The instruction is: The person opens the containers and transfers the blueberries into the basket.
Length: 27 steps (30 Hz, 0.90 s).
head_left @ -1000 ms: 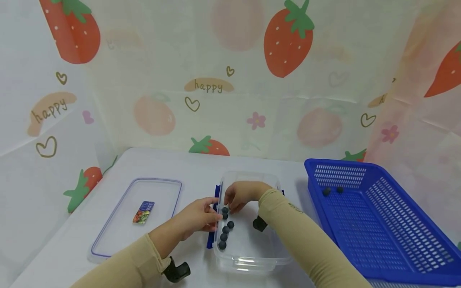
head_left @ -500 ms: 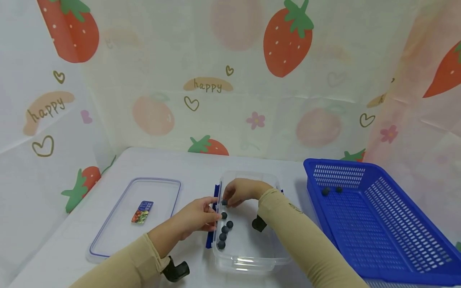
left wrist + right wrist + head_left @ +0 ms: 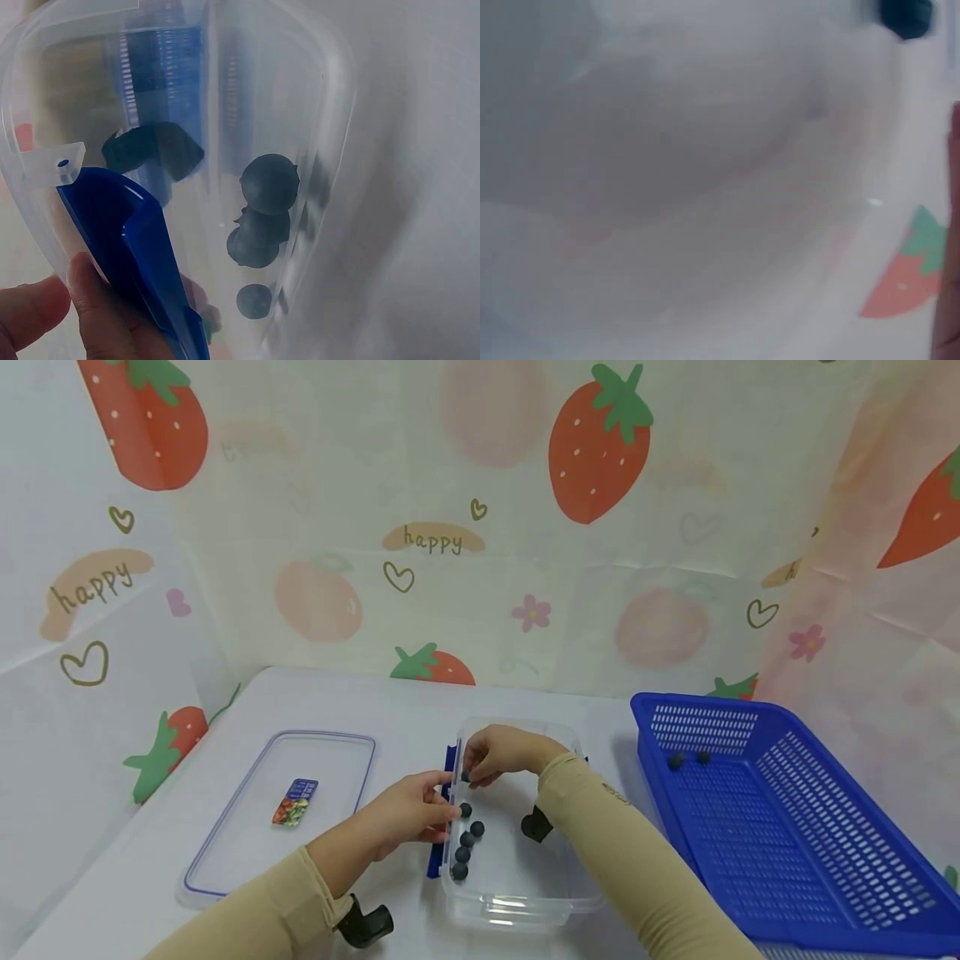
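Observation:
Inside a clear plastic box (image 3: 525,860), several dark blueberries (image 3: 462,853) form a rough line along the left wall. My right hand (image 3: 502,753) reaches in at the far left corner and pinches another blueberry (image 3: 466,776), partly hidden by the fingertips. In the right wrist view, a finger (image 3: 946,300) shows at the right edge, and a dark round thing (image 3: 906,16) is cut off at the top. My left hand (image 3: 412,810) grips the box's left side by its lowered blue latch (image 3: 139,255). Through the clear wall, the left wrist view shows several blueberries (image 3: 270,184).
A clear lid (image 3: 217,860) with a blue-edged rim lies to the left, bearing a colourful label (image 3: 295,802). At the right stands a blue slotted basket (image 3: 750,843) with two dark berries (image 3: 703,757) at its far end. A printed curtain (image 3: 450,460) surrounds the table.
My right hand has shifted slightly toward the far end of the box, and the blueberry at its fingertips has moved with it. My left hand and the other blueberries stay in place.

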Each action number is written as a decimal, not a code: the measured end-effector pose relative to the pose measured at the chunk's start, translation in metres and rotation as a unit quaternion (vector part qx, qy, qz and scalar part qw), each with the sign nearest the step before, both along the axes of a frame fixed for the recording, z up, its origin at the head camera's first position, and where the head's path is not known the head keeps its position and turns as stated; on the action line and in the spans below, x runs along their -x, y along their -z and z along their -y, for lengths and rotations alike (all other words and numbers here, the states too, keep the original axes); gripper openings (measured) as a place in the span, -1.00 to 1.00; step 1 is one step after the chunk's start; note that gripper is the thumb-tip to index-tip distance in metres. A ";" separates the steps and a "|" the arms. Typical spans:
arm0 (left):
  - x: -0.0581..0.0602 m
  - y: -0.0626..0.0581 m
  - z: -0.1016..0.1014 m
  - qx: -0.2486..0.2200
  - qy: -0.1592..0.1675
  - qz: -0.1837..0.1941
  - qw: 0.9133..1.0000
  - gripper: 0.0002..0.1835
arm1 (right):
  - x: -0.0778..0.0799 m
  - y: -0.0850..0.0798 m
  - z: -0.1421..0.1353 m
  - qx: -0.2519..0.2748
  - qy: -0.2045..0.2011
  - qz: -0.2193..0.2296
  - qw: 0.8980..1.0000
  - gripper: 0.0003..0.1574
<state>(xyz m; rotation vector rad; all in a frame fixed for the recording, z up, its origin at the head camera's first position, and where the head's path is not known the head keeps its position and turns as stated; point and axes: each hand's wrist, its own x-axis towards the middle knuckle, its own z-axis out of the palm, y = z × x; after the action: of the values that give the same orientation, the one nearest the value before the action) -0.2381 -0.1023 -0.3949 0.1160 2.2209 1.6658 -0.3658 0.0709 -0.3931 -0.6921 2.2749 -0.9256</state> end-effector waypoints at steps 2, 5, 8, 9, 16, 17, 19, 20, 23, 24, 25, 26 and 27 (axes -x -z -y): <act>0.000 0.000 0.000 0.002 0.000 0.000 1.000 -0.34 | 0.000 -0.005 -0.001 -0.004 0.000 -0.005 1.000 -0.93; 0.000 0.000 -0.001 0.005 -0.002 -0.001 1.000 -0.34 | 0.001 -0.014 -0.004 -0.003 0.006 -0.008 1.000 -0.92; 0.001 0.000 -0.001 0.006 -0.004 -0.001 1.000 -0.33 | 0.004 -0.023 -0.009 0.000 0.014 -0.013 1.000 -0.92; 0.001 0.000 -0.001 0.006 -0.005 -0.001 1.000 -0.34 | 0.005 -0.026 -0.011 0.002 0.016 -0.013 1.000 -0.92; 0.000 0.000 -0.002 0.005 -0.006 0.003 1.000 -0.34 | 0.006 -0.054 -0.030 0.017 0.034 -0.034 0.999 -0.91; 0.000 0.000 -0.002 0.006 -0.006 0.002 1.000 -0.34 | 0.007 -0.059 -0.034 0.019 0.035 -0.039 0.998 -0.91; 0.000 0.000 -0.002 0.007 -0.007 0.000 1.000 -0.34 | 0.008 -0.068 -0.045 0.026 0.040 -0.049 0.998 -0.89; -0.001 0.000 -0.002 0.007 -0.007 -0.001 1.000 -0.34 | 0.008 -0.072 -0.052 0.028 0.043 -0.055 0.997 -0.89; 0.000 0.001 -0.002 0.006 -0.006 -0.002 1.000 -0.34 | 0.007 -0.084 -0.072 0.044 0.056 -0.062 0.996 -0.86; 0.000 0.001 -0.002 0.006 -0.006 -0.002 1.000 -0.33 | 0.007 -0.087 -0.079 0.049 0.062 -0.063 0.995 -0.86; 0.000 0.001 -0.002 0.006 -0.006 -0.002 1.000 -0.33 | 0.007 -0.090 -0.087 0.054 0.065 -0.063 0.994 -0.86; 0.000 0.001 -0.001 0.006 -0.006 -0.002 1.000 -0.33 | 0.007 -0.093 -0.094 0.057 0.070 -0.065 0.994 -0.85; 0.000 0.001 -0.001 0.007 -0.006 -0.003 1.000 -0.33 | 0.006 -0.095 -0.101 0.061 0.075 -0.069 0.993 -0.84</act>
<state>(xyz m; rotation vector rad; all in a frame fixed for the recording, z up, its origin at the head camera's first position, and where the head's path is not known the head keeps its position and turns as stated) -0.2382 -0.1009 -0.3962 0.1050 2.2407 1.6586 -0.3721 0.1722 -0.2985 -0.6628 2.4353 -1.1269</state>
